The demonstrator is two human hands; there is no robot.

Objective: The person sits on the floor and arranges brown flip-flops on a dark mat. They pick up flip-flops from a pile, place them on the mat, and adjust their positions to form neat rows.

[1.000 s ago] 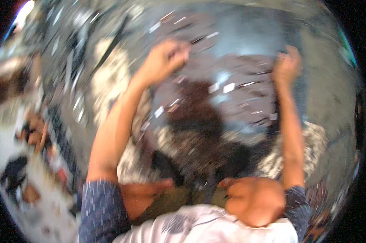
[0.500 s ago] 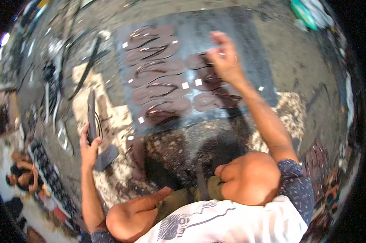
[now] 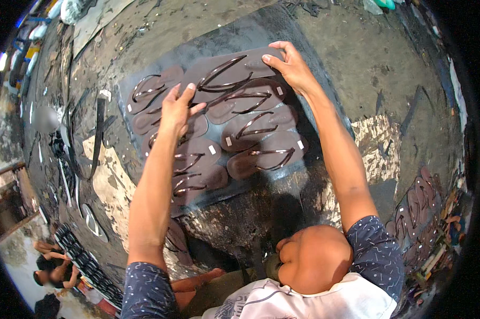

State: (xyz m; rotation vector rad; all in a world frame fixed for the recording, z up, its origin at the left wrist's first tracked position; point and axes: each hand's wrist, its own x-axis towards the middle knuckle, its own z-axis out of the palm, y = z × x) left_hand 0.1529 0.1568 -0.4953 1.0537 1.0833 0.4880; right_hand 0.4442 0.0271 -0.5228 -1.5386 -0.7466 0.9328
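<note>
A brown flip-flop (image 3: 229, 69) with a glossy dark strap lies sole-down between my two hands, over the far part of the dark mat (image 3: 197, 48). My right hand (image 3: 293, 69) pinches its right end, thumb on top and fingers at the far edge. At its left end, my left hand (image 3: 179, 109) has its fingertips against the edge, with the thumb apart. Below the held one, more brown flip-flops sit in two columns, among them a right-column flip-flop (image 3: 269, 154) and a left-column flip-flop (image 3: 155, 87). My left hand and forearm cover part of the left column.
Several brown flip-flops (image 3: 418, 207) lie bunched at the right. A white strappy sole (image 3: 94, 223) and a curved dark strip (image 3: 99, 138) rest on the left floor. Stained pale sheets (image 3: 381, 149) flank the mat. Another person (image 3: 59, 274) sits at the far lower left.
My left hand has moved from the left side to the mat, bringing a flip-flop with it. My right hand has closed on that flip-flop's end. The whole view has shifted.
</note>
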